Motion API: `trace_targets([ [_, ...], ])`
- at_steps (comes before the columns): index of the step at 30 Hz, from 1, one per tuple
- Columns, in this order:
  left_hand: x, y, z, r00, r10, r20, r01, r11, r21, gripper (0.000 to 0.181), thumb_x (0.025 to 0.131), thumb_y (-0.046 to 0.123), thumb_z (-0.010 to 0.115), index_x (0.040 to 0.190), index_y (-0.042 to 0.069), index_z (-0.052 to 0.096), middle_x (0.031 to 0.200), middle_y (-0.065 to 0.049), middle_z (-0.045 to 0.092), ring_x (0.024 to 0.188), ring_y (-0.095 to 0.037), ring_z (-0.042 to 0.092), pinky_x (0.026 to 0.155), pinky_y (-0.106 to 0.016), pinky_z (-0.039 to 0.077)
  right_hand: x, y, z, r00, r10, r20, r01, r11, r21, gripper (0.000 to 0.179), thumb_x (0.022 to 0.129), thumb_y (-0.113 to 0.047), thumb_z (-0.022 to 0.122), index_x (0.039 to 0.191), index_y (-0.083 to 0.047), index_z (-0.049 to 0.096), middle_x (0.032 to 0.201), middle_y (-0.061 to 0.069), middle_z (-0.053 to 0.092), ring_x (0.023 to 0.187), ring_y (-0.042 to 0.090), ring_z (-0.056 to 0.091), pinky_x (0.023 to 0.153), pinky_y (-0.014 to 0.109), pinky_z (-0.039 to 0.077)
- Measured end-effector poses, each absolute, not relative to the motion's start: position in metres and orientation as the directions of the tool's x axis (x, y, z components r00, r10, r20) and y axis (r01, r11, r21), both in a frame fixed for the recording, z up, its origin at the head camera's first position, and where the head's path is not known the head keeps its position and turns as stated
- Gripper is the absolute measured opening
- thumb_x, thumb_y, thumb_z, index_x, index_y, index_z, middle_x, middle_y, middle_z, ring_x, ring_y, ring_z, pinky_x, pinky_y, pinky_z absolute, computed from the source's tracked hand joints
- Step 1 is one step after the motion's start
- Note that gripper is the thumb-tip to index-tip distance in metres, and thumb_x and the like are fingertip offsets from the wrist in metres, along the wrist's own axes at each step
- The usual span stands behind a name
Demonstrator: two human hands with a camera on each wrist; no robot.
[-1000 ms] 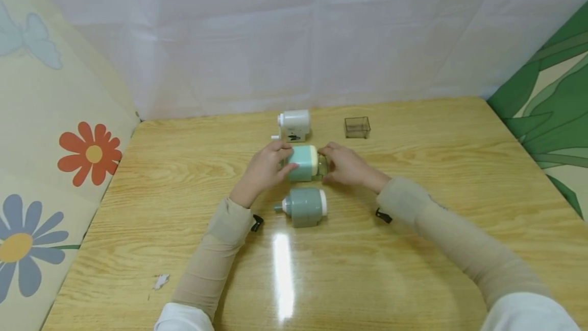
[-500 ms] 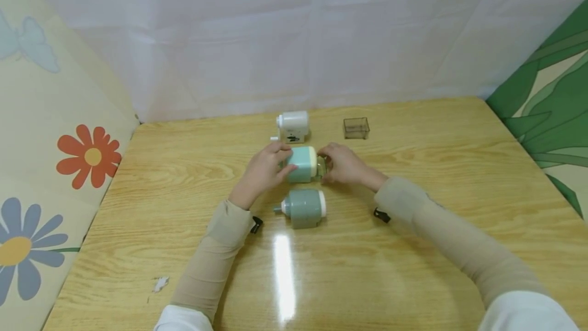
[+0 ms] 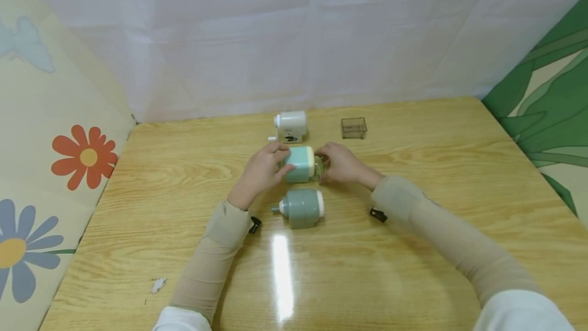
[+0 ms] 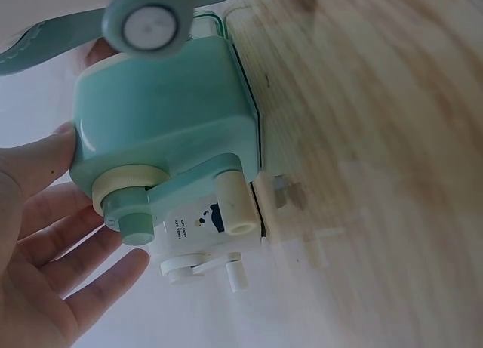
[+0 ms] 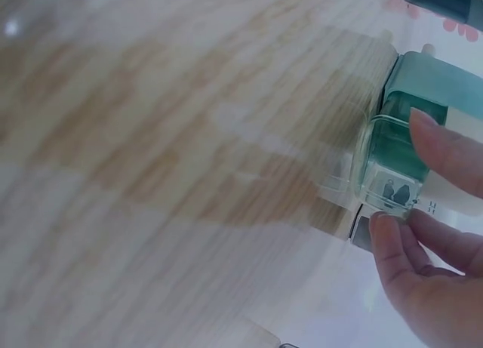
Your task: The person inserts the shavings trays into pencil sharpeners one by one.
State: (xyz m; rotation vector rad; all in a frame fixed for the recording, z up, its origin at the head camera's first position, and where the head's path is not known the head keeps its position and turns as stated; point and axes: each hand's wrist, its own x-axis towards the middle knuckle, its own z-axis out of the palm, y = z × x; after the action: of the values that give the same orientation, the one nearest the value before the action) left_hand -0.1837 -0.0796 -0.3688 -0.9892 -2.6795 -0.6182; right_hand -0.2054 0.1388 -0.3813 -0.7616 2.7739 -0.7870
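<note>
A mint pencil sharpener (image 3: 298,164) with a cream front and a crank (image 4: 196,183) lies mid-table in the head view. My left hand (image 3: 263,168) holds its crank end, thumb on one side and fingers on the other. My right hand (image 3: 342,163) pinches a clear greenish shavings drawer (image 5: 394,159) that sticks partly out of the sharpener's front. In the right wrist view, the thumb is on one side of the drawer and the fingertips (image 5: 389,226) on the other. A darker green crank sharpener (image 3: 303,208) lies nearer me, touched by neither hand.
Behind stands a white crank sharpener (image 3: 291,126), close to my left fingers. A smoky clear drawer (image 3: 353,127) sits on the wooden table (image 3: 436,147) at the back right. Black buckles (image 3: 378,214) hang by both wrists. A white curtain (image 3: 229,40) borders the back.
The head view has shifted slightly, so everything sits a little further left. Both hands keep their hold, and the drawer's position looks nearly the same.
</note>
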Motion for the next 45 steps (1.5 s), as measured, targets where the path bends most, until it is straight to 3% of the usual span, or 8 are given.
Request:
trace_targets([
  [34,-0.183,-0.079,-0.369,-0.707,0.585,0.396,0.698,0.667,0.26,0.034,0.082,0.02,0.068,0.104,-0.006,0.064,0.106,-0.015,0.06,0.092,-0.024,0.058,0.077,-0.027,0.052,-0.206,0.132,-0.383,-0.856,-0.518,0.002,-0.437,0.721,-0.537,0.068,0.059,-0.014,0.085,0.115,0.007,0.052,0.099,0.016,0.058,0.089,0.027,0.054,0.079,0.038,0.049],
  [45,-0.183,-0.079,-0.37,-0.702,0.585,0.406,0.702,0.666,0.253,0.034,0.082,0.02,0.069,0.104,-0.006,0.064,0.105,-0.015,0.06,0.091,-0.024,0.058,0.075,-0.027,0.052,-0.208,0.128,-0.387,-0.85,-0.527,0.015,-0.444,0.7,-0.559,0.065,0.059,-0.014,0.085,0.112,0.006,0.052,0.092,0.012,0.056,0.081,0.024,0.052,0.071,0.033,0.049],
])
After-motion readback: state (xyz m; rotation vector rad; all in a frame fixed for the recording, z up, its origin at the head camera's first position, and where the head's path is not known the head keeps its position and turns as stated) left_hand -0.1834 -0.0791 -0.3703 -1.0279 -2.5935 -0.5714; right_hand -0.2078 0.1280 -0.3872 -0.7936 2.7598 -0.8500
